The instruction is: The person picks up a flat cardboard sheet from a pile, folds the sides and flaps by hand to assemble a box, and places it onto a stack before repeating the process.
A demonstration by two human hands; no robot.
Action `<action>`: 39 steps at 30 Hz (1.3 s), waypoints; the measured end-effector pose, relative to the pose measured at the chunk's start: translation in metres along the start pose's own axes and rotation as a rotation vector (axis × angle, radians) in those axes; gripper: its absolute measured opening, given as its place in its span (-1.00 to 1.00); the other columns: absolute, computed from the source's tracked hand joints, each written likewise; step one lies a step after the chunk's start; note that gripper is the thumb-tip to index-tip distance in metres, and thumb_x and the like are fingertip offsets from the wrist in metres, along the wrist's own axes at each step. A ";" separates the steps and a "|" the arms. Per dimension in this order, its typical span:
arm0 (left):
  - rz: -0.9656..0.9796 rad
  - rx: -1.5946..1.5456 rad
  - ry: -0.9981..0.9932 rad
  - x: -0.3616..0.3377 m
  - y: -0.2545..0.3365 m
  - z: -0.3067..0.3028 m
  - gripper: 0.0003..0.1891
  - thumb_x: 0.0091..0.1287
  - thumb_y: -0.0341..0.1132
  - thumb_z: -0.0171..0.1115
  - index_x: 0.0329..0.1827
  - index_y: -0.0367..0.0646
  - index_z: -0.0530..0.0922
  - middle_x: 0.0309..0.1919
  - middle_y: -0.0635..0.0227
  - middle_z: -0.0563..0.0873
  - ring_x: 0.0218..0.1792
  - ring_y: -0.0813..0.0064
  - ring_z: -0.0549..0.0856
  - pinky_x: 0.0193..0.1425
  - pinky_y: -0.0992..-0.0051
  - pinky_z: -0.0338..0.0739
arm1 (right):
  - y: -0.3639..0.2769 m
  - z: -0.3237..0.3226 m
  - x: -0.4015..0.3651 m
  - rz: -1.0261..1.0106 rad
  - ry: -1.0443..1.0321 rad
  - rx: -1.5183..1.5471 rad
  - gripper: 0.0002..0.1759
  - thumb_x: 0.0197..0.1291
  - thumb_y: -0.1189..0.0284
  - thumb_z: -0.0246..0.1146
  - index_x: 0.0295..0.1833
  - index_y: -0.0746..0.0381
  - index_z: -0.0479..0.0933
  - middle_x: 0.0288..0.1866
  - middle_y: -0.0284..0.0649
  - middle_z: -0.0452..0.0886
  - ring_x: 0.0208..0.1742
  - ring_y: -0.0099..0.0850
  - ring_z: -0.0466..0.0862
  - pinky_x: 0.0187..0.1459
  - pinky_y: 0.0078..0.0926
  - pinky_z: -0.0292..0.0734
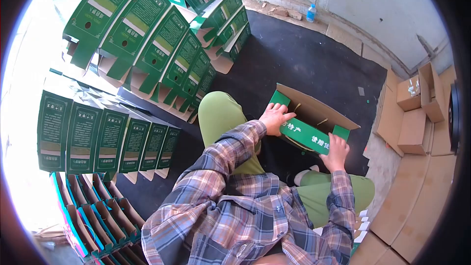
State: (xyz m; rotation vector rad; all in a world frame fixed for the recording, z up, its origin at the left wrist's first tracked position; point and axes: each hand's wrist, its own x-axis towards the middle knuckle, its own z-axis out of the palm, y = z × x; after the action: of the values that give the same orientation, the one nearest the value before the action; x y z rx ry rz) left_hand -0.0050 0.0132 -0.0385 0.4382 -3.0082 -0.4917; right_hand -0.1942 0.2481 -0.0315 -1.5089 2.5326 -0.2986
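Observation:
A green cardboard box (305,138) with white lettering sits between my knees, its top open and its brown inside showing. Two yellowish cord loops show against the inner side of its raised back flap (319,106). My left hand (275,119) grips the box at its left end, fingers over the green edge and thumb along the front panel. At the right front corner, my right hand (336,153) holds the lettered panel, its fingers bent over the top edge. The undersides of both hands are hidden.
Stacked green boxes (162,44) rise at the upper left, with another row (86,135) below. Blue-edged cartons (93,221) lie lower left. Brown cartons (412,132) line the right side. A blue-capped bottle (311,13) stands by the wall, beyond the black mat (314,49).

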 end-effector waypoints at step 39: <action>-0.201 -0.346 0.342 0.000 0.019 -0.053 -0.12 -0.21 -0.14 0.50 0.26 -0.15 0.31 0.07 0.16 0.40 0.12 0.11 0.35 0.20 0.17 0.23 | 0.082 -0.030 -0.001 0.284 0.606 0.610 -0.51 0.14 0.49 0.24 0.23 0.23 0.43 0.25 -0.13 0.45 0.26 -0.25 0.42 0.22 -0.27 0.30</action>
State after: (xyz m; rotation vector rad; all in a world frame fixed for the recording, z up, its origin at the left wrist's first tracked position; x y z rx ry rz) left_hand -0.0046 0.0147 0.0177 0.7143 -2.5002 -0.8372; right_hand -0.2701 0.2894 -0.0243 -0.8944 2.6229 -1.5049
